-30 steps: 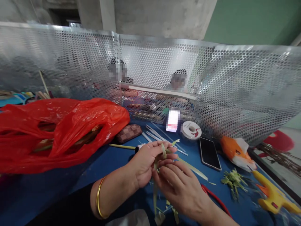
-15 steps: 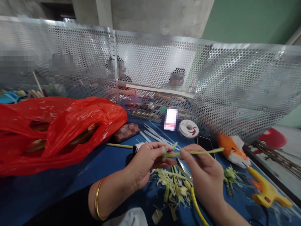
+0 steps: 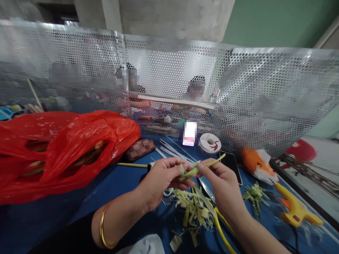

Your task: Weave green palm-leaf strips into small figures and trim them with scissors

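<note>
A flat yellow-green plant strip (image 3: 215, 160) runs between my two hands above the table, its far end sticking up past the right fingers. My left hand (image 3: 165, 176) is closed, pinching the strip's left part between thumb and fingers. A pale band (image 3: 182, 169) wraps the left thumb. With thumb and index finger, my right hand (image 3: 224, 183) grips the strip close to the left fingertips. Below the hands lies a pile of pale green trimmings (image 3: 197, 211). Scissors (image 3: 221, 231) with yellow handles rest beside it, partly hidden by the right hand.
A red plastic bag (image 3: 63, 155) fills the left side. Behind are a checkered case (image 3: 140, 149), white strips (image 3: 172, 151), a lit phone (image 3: 190, 132) and a spool (image 3: 209, 143). At right lie a yellow glue gun (image 3: 293, 208) and tissue pack (image 3: 258, 164). People sit beyond the perforated screen (image 3: 164, 67).
The strip's free end now tilts more upward and reaches less far right. My right hand has shifted slightly left. The whole view has moved a little.
</note>
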`<state>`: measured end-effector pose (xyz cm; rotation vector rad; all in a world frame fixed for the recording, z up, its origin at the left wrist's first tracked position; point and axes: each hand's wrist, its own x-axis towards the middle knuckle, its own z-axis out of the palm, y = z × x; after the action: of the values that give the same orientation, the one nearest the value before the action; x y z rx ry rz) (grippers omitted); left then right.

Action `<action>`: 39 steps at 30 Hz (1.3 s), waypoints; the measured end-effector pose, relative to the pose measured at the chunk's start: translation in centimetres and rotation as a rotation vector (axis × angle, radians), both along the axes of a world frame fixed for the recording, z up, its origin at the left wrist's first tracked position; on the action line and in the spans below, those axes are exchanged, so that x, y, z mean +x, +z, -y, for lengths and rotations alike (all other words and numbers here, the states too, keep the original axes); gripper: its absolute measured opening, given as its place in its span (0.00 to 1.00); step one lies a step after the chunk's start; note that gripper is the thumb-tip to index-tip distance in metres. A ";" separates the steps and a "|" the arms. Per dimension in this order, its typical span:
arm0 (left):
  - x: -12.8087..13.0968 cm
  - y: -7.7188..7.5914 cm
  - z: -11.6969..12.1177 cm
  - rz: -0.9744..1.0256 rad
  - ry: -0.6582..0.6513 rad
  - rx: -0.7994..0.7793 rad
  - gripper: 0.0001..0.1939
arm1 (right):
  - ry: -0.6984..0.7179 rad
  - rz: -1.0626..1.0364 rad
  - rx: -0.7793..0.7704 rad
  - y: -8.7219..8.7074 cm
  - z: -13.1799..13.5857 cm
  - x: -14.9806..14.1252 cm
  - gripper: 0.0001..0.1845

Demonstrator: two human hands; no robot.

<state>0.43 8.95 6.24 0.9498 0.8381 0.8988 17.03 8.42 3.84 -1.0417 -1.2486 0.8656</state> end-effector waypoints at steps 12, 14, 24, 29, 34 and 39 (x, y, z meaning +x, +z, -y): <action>-0.1 0.1 -0.3 0.002 0.028 -0.135 0.06 | -0.233 0.131 0.124 -2.6 -1.3 -0.4 0.30; -0.2 -0.1 -0.5 0.020 0.026 -0.179 0.06 | -0.409 0.282 0.289 -2.9 -1.4 -0.3 0.42; -0.8 0.2 -0.8 0.133 -0.014 -0.271 0.07 | -0.093 0.995 1.113 -2.0 -0.9 1.6 0.15; -1.2 0.2 -1.4 0.135 0.014 -0.321 0.07 | -0.010 1.101 1.075 -1.6 -1.5 2.2 0.16; -1.2 0.4 -1.8 0.112 0.013 -0.357 0.07 | 0.061 1.119 1.045 -1.3 -1.8 2.4 0.16; -1.3 0.0 -1.9 0.084 -0.015 -0.346 0.07 | 0.055 0.978 1.050 -0.8 -1.5 1.7 0.11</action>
<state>-0.88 10.88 6.27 0.6124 0.8791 0.7452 18.70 9.93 3.04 -0.5063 -2.1768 -0.4117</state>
